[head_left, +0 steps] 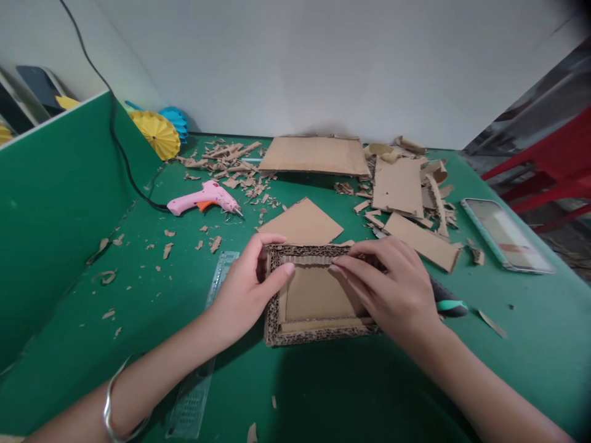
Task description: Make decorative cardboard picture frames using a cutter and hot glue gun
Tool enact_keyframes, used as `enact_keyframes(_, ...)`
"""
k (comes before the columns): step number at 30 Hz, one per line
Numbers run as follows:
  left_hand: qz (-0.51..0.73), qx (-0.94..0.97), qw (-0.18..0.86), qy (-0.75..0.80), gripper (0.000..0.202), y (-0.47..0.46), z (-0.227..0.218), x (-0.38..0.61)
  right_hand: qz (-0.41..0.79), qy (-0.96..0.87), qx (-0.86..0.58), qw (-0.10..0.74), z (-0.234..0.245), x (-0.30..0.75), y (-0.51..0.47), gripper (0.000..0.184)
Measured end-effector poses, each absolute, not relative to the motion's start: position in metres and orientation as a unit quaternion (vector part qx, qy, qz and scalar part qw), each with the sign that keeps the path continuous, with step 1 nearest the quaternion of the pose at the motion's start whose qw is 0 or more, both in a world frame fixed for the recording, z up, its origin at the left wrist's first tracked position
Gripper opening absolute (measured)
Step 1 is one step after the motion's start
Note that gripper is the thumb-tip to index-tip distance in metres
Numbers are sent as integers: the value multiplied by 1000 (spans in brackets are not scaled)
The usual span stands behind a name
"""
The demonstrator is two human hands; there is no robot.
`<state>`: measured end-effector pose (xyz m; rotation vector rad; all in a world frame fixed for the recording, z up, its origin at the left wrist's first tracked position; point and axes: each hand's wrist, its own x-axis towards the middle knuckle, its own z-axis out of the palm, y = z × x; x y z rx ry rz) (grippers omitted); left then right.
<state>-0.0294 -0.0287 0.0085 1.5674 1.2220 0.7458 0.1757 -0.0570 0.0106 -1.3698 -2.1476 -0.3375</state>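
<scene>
A cardboard frame (318, 335) with raw corrugated edges lies on the green table (323, 394) in front of me. My left hand (244, 289) grips its left side, thumb and forefinger pinched at the top inner edge. My right hand (392, 286) lies over the frame's right side, fingertips pressing a small corrugated strip (308, 260) against the top inner edge. Both hands meet at that strip.
A pink glue gun (203, 199) with a black cord lies at the back left. A clear ruler (203, 363) lies under my left forearm. Cardboard sheets (316, 155) and scraps litter the back. A phone (505, 235) lies at right, a cutter (447, 301) behind my right hand. A green partition (55, 203) stands left.
</scene>
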Motion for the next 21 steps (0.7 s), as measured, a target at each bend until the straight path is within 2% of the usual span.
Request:
enact_keyframes(3, 307, 620, 521, 499, 37, -28, 8, -29, -127, -805, -512, 271, 11, 178, -57, 11)
enact_keyframes(6, 312, 621, 513, 504, 39, -26, 8, -29, -96, -788, -546, 267, 14, 179, -57, 14)
enact_keyframes(15, 340, 639, 470, 505, 31, -23, 9, -29, -27, -733, -607, 306, 19, 187, -64, 19)
enact_keyframes(21, 335, 639, 474, 504, 31, -25, 9, -29, -73, -745, -601, 281, 19, 190, -67, 18)
